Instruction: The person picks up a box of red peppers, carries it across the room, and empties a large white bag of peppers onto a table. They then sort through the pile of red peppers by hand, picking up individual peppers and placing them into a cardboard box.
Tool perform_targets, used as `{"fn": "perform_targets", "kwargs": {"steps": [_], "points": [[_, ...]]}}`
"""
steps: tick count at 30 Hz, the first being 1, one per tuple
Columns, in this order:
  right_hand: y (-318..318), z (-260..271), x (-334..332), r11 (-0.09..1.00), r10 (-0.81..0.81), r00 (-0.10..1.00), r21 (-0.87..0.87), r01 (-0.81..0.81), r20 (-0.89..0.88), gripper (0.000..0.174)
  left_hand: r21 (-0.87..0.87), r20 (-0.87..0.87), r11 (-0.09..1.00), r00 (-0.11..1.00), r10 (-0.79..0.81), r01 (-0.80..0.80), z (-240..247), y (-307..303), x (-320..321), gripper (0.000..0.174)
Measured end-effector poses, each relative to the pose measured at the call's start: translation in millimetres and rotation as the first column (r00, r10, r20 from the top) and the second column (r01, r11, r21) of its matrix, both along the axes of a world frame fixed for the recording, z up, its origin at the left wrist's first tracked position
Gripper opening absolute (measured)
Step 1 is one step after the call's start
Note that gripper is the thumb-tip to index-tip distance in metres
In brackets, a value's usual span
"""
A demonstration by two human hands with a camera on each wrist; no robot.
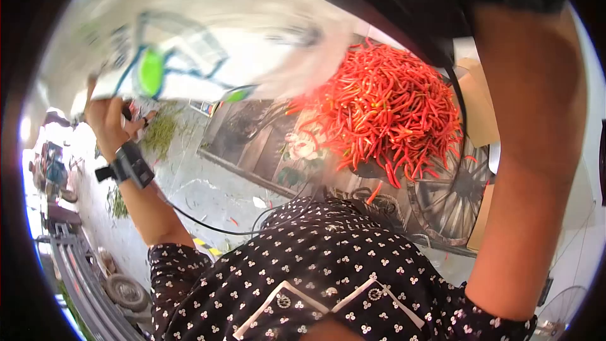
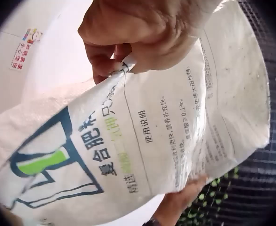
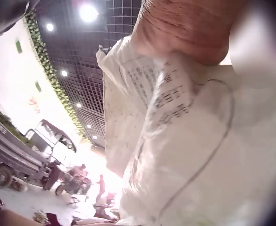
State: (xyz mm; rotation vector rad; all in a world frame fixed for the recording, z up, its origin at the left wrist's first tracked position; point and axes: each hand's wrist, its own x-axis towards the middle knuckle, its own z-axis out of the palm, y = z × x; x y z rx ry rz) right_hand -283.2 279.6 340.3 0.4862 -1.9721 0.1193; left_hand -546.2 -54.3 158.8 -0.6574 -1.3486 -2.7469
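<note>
A large white woven sack with blue and green print is held up across the upper left of the head view, blurred. My left hand pinches a fold of its edge between thumb and fingers. In the right wrist view my right hand grips bunched sack fabric; in the head view a dark blurred shape hides it. Another person's hand, with a dark wristband, touches the sack from below. Beside the sack's edge, a heap of red chili peppers covers part of a wooden board, some peppers blurred.
A spoked wooden wheel and cardboard lie right of the peppers. Green stalks are on the floor at left. A grey cart and people stand farther back. A black cable runs from my left wrist across my front.
</note>
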Motion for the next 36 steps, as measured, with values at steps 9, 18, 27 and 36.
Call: {"fn": "perform_targets", "kwargs": {"steps": [9,18,27,36], "points": [[63.1,-317.7,102.0,0.874,0.01,0.556,-0.278,0.399,0.831,0.044,-0.62,-0.072,0.061,0.134,0.988,-0.783,-279.8,-352.0,79.9,0.023],[37.1,-457.0,184.9,0.833,-0.023,0.23,-0.109,0.542,0.973,0.036,-0.776,0.601,0.569,-0.041,0.799,-0.273,-502.8,-268.4,231.0,0.015],[59.3,-439.1,176.5,0.681,-0.124,0.134,-0.013,0.732,0.983,0.027,-0.925,-0.23,0.22,0.917,0.325,-0.31,-337.4,-6.5,-33.4,0.028],[65.9,-442.0,164.0,0.356,-0.294,0.256,-0.143,0.923,0.921,0.019,-0.804,-0.503,-0.202,0.821,-0.269,-0.559,-322.2,173.0,-87.5,0.04]]}}
